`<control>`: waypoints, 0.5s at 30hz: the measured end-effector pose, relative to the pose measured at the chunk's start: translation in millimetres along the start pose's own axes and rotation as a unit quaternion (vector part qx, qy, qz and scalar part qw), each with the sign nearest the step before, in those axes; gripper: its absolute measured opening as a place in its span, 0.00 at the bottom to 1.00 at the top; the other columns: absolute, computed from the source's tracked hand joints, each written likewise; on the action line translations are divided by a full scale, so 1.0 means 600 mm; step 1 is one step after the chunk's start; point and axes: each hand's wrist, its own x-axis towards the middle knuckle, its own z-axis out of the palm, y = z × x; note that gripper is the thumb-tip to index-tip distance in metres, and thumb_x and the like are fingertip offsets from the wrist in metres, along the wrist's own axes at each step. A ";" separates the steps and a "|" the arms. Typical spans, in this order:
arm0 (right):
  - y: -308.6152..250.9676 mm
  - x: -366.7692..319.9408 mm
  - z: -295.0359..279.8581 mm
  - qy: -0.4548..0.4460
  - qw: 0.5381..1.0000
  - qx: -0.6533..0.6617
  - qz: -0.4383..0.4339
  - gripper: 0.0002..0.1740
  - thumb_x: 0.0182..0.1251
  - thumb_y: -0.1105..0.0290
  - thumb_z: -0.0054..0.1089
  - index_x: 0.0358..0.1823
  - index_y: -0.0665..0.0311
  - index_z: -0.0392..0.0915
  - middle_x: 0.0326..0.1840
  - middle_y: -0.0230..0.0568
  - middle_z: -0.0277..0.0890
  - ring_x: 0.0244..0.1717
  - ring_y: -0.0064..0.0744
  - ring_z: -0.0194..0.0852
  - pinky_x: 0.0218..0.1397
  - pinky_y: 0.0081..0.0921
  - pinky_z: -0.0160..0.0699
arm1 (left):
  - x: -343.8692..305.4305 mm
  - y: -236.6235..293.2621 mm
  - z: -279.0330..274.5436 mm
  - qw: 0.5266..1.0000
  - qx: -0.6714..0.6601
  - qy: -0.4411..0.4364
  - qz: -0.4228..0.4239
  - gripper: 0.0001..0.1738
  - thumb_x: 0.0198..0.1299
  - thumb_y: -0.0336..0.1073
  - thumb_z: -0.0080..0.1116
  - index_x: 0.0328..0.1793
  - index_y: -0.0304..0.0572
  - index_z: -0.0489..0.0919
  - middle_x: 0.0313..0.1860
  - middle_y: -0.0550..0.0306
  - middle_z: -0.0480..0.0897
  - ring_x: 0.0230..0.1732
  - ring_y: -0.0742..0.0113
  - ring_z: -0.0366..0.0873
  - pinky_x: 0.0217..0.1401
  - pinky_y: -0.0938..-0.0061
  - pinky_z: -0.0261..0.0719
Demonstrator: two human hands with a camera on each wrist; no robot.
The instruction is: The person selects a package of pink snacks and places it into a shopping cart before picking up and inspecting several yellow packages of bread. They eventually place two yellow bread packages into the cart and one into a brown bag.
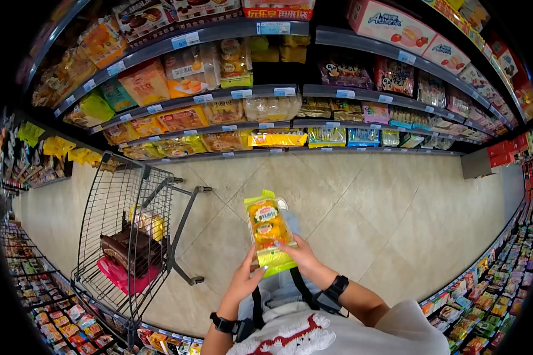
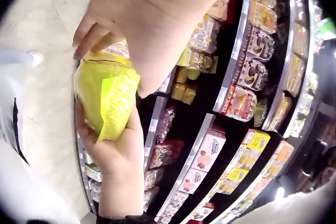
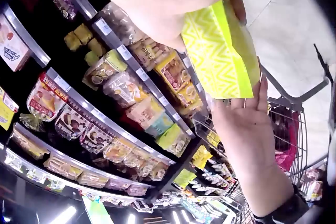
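In front of the body, both hands hold a packet of small cakes (image 1: 268, 222), a clear pack with golden pieces inside and yellow-green ends. My left hand (image 1: 243, 283) grips its lower left side, thumb near the green end and fingers behind. On the lower right side, my right hand (image 1: 305, 259) holds it with the thumb over the front. The packet's green end flap (image 2: 116, 103) points toward the body in the left wrist view. Seen from the right wrist, the left hand's palm (image 3: 249, 134) is turned up beside the packet's zigzag-patterned end (image 3: 218, 56).
A wire shopping cart (image 1: 124, 236) stands at the left, holding a brown bag (image 1: 133, 251), a pink item (image 1: 124, 277) and a yellow packet (image 1: 151, 225). Ahead are shelves (image 1: 266, 90) of packaged cakes and snacks. Tiled floor (image 1: 367, 207) lies between. A cardboard box (image 1: 477, 164) sits at the right.
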 end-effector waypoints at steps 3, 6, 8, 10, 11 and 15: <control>0.058 -0.028 -0.016 0.021 0.998 -0.061 -0.011 0.26 0.55 0.71 0.59 0.55 0.69 0.63 0.45 0.40 0.71 0.43 0.27 0.72 0.44 0.23 0.73 | -0.035 -0.090 0.018 0.994 -0.069 0.048 -0.064 0.34 0.58 0.29 0.48 0.69 0.40 0.48 0.57 0.43 0.67 0.48 0.64 0.73 0.48 0.75 0.72; 0.139 -0.025 -0.044 0.010 0.999 -0.030 0.025 0.27 0.54 0.71 0.60 0.55 0.69 0.63 0.45 0.39 0.72 0.43 0.27 0.72 0.44 0.22 0.72 | -0.059 -0.169 0.028 0.972 -0.153 0.106 -0.143 0.31 0.60 0.36 0.47 0.67 0.42 0.50 0.54 0.45 0.68 0.46 0.64 0.73 0.46 0.73 0.73; 0.197 -0.019 -0.061 0.020 0.997 -0.034 0.067 0.26 0.54 0.70 0.60 0.54 0.70 0.64 0.45 0.40 0.72 0.42 0.27 0.72 0.44 0.22 0.72 | -0.066 -0.273 0.019 0.928 -0.250 0.104 -0.255 0.31 0.61 0.42 0.46 0.67 0.45 0.50 0.54 0.44 0.67 0.46 0.60 0.73 0.47 0.71 0.74; 0.258 -0.007 -0.080 0.025 0.993 -0.044 0.107 0.26 0.54 0.69 0.61 0.53 0.70 0.65 0.45 0.40 0.72 0.42 0.27 0.73 0.43 0.22 0.72 | -0.063 -0.322 0.018 0.866 -0.356 0.096 -0.338 0.33 0.60 0.46 0.46 0.67 0.45 0.49 0.54 0.44 0.67 0.46 0.58 0.73 0.47 0.68 0.74; 0.273 -0.009 -0.081 0.035 0.992 -0.041 0.111 0.26 0.53 0.68 0.62 0.52 0.71 0.65 0.43 0.40 0.73 0.41 0.27 0.73 0.43 0.21 0.72 | -0.062 -0.343 0.015 0.829 -0.404 0.092 -0.377 0.34 0.60 0.48 0.46 0.67 0.44 0.48 0.54 0.43 0.67 0.45 0.56 0.73 0.47 0.67 0.73; 0.373 0.003 -0.107 0.044 0.977 -0.091 0.189 0.28 0.50 0.63 0.65 0.50 0.71 0.67 0.39 0.40 0.75 0.40 0.26 0.73 0.43 0.21 0.72 | -0.076 -0.405 0.034 0.843 -0.332 0.091 -0.414 0.49 0.53 0.50 0.55 0.69 0.41 0.35 0.49 0.41 0.70 0.43 0.53 0.75 0.43 0.62 0.75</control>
